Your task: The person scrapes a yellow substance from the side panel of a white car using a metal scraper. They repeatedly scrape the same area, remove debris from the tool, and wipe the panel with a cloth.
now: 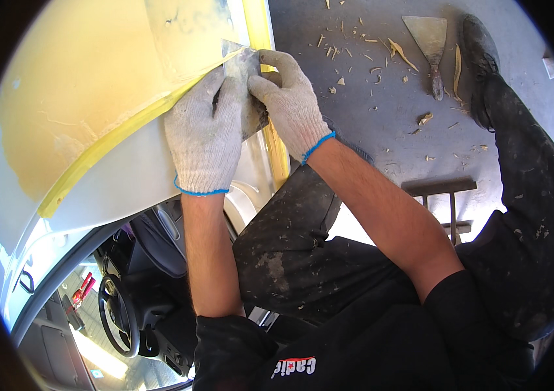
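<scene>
The gloved left hand [206, 133] touches the grey plate [243, 98] at upper centre, its grip one I cannot tell; the right hand [290, 104] pinches the plate's right edge; white lettering [298, 367] marks the black shirt [374, 345], lower centre

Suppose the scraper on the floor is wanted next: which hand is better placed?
Probably the right hand: it is nearer the scraper, which lies on the floor to the right; the left hand is farther across.

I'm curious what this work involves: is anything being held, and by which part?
A flat grey plate: the right hand holds its upper right edge; the left hand is at its left edge, its grip unclear.
</scene>
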The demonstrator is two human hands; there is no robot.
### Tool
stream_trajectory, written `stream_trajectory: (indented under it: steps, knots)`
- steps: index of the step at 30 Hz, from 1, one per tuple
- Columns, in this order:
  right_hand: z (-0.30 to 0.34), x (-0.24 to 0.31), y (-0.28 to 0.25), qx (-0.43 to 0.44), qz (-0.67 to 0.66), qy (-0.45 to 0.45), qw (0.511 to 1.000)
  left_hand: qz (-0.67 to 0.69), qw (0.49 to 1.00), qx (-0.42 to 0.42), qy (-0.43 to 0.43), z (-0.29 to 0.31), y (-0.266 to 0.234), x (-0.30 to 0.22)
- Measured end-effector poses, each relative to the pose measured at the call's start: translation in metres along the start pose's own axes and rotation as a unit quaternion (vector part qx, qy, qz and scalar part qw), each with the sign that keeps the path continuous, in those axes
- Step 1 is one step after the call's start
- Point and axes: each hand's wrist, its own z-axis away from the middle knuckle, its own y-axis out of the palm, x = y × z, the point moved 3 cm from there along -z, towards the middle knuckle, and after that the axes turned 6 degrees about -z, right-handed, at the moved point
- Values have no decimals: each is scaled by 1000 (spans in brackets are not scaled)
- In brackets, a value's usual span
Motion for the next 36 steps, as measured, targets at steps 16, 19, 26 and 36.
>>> stream_trajectory:
  steps: [16,19,26,36]
  knots:
    - [7,4,3,7,-6,-8,1000,-5,999,19,-38,5,-11,-8]
    - [8,5,4,5,-9,-11,1000,-19,1000,7,-18,6,-14,-10]
    - [11,7,6,9,-7,-16,1000,-22,1000,6,-20,8,-19,-15]
    - [21,27,15,42,-51,-18,998,24,995,11,-96,12,-33,-24]
